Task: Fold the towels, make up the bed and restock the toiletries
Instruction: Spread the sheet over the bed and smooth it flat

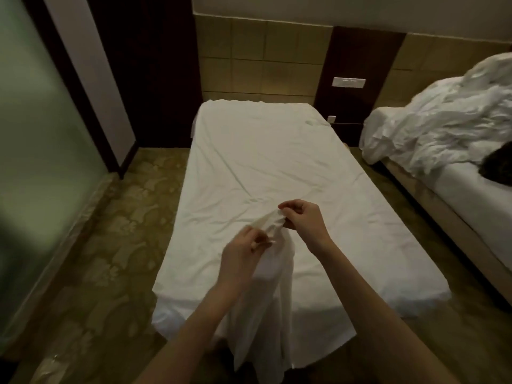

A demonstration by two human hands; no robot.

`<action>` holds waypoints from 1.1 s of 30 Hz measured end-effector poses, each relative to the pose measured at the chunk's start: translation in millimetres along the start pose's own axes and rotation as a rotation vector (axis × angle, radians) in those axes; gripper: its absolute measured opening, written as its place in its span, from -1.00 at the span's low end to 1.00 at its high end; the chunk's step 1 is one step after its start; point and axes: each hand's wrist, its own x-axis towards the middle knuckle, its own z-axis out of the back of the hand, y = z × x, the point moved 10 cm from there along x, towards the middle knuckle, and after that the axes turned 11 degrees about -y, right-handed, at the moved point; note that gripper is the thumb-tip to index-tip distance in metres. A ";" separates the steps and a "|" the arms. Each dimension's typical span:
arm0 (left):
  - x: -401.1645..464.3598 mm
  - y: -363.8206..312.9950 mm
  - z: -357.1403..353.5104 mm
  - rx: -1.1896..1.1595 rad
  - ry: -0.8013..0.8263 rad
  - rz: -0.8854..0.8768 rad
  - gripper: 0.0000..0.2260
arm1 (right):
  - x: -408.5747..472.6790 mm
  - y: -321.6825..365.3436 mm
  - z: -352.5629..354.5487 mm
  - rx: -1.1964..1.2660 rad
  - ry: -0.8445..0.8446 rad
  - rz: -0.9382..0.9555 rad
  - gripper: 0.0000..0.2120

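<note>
Standing at the foot of a bed [277,162] spread with a white sheet [360,245]; left hand [243,253] pinching a bunched white cloth [266,300], grip closed on its upper edge; right hand [302,220] pinching the same edge just beside; rest of the cloth hanging over the bed's near end; crumpled white bedding [443,120] heaped on a second bed [457,195] at right; patterned carpet [110,245] underfoot.
</note>
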 end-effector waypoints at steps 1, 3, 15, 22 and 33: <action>9.9 3.5 9.0 -0.014 -0.046 0.024 -0.91 | 3.5 0.3 -3.8 -0.004 0.025 0.013 -0.86; 27.5 6.5 24.1 -0.026 -0.101 0.057 -0.82 | 11.5 0.2 -10.5 -0.001 0.071 0.037 -0.89; 28.9 25.7 83.8 -0.144 -0.532 0.545 -0.90 | 50.9 34.3 -57.5 -0.166 0.383 0.329 -0.86; -13.0 -20.6 72.0 -0.159 -0.838 0.671 -0.84 | 25.4 49.7 -79.8 -0.255 0.905 0.541 -0.93; -118.7 -113.3 55.8 -0.322 -1.073 0.693 -0.84 | -107.7 50.5 -45.0 -0.310 1.486 0.629 -0.87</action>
